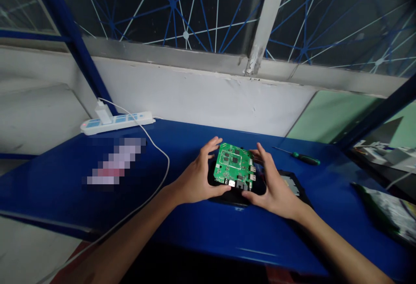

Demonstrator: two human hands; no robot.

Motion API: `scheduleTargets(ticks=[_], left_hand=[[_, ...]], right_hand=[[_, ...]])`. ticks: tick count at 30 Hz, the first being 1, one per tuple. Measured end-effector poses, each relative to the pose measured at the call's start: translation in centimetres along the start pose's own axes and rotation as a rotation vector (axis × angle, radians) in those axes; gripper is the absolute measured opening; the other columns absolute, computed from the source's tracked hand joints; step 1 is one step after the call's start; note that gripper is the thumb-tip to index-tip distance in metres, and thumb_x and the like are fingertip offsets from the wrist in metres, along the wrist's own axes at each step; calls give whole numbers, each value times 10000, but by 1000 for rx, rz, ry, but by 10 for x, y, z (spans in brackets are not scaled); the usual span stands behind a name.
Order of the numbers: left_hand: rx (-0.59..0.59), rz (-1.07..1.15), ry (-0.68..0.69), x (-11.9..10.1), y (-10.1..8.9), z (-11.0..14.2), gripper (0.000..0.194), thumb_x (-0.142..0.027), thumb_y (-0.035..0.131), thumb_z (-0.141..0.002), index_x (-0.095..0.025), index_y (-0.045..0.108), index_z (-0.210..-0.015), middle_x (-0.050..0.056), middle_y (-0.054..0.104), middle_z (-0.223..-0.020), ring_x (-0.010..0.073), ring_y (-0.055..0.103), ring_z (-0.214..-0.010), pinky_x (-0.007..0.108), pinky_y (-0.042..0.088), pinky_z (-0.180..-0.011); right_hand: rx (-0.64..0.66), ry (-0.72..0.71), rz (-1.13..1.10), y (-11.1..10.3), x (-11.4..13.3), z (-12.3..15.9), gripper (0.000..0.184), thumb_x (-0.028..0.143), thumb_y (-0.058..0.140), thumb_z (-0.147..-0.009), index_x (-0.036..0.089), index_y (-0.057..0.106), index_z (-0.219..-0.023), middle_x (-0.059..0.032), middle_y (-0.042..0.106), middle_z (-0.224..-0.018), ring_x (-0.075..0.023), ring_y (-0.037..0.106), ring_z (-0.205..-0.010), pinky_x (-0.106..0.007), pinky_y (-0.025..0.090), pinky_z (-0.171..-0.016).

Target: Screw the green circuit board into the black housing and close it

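A green circuit board [232, 164] with chips and metal ports is held up tilted between my two hands. My left hand [196, 173] grips its left side, the thumb at the lower edge near a port and the fingers raised behind. On the other side my right hand [273, 186] has its thumb at the lower right corner and its fingers by the right edge ports. Under the board lies a black casing [229, 198], mostly hidden by the board and hands. A second black part with a grey metal plate [291, 185] rests behind my right hand.
A green-handled screwdriver [305, 158] lies at the back right of the blue table [182, 240]. A white power strip [120, 122] with a plugged-in charger stands at the back left, its white cable [167, 162] crossing the table. A shiny bag [388, 212] sits at the right edge.
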State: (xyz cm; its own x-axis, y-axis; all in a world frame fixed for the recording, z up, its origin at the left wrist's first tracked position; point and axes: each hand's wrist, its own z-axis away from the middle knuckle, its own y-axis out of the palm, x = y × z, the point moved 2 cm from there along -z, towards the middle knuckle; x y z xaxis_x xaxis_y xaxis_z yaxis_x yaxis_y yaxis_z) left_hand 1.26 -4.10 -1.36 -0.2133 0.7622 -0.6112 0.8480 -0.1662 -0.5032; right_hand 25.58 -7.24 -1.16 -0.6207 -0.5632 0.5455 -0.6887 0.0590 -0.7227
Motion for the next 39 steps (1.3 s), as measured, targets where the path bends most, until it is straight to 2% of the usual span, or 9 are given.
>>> scheduleTargets(ticks=[8, 16, 25, 30, 39], left_hand=[[67, -145, -8, 2, 1, 5, 1204, -250, 842, -693, -287, 8, -1559, 191, 206, -1612, 461, 367, -1410, 674, 420, -1103], [63, -216, 62, -1, 0, 4, 1137, -272, 836, -680, -234, 94, -1540, 220, 296, -1538, 461, 369, -1401, 678, 399, -1107], [-15, -166, 170, -2, 1, 2, 942, -270, 799, -687, -214, 203, -1415, 231, 330, -1466, 422, 397, -1377, 616, 428, -1086], [-20, -91, 127, -3, 3, 3, 905, -247, 807, -619, -232, 223, -1310, 237, 334, -1446, 427, 402, -1360, 628, 428, -1056], [12, -14, 70, -3, 4, 5, 879, -282, 826, -607, -256, 237, -1258, 221, 326, -1466, 429, 392, -1361, 641, 402, -1060]], right_hand=[[34, -21, 54, -1, 1, -1, 1200, 425, 758, -754, 261, -83, -1595, -204, 357, -1486, -426, 429, -1367, -661, 408, -1104], [45, -34, 57, -4, 3, 0, 1165, 417, 745, -771, 281, -65, -1597, -166, 315, -1589, -426, 408, -1406, -664, 403, -1120], [75, -19, -11, -5, 0, 5, 1115, 381, 740, -800, 297, -33, -1599, -128, 238, -1648, -377, 344, -1469, -607, 357, -1177], [39, -15, 16, -10, 0, 4, 930, 287, 623, -875, 326, 39, -1598, -93, 273, -1644, -339, 396, -1448, -591, 379, -1167], [93, -67, 99, -10, 1, 2, 893, 289, 631, -866, 306, 111, -1591, -96, 356, -1612, -315, 407, -1448, -570, 365, -1182]])
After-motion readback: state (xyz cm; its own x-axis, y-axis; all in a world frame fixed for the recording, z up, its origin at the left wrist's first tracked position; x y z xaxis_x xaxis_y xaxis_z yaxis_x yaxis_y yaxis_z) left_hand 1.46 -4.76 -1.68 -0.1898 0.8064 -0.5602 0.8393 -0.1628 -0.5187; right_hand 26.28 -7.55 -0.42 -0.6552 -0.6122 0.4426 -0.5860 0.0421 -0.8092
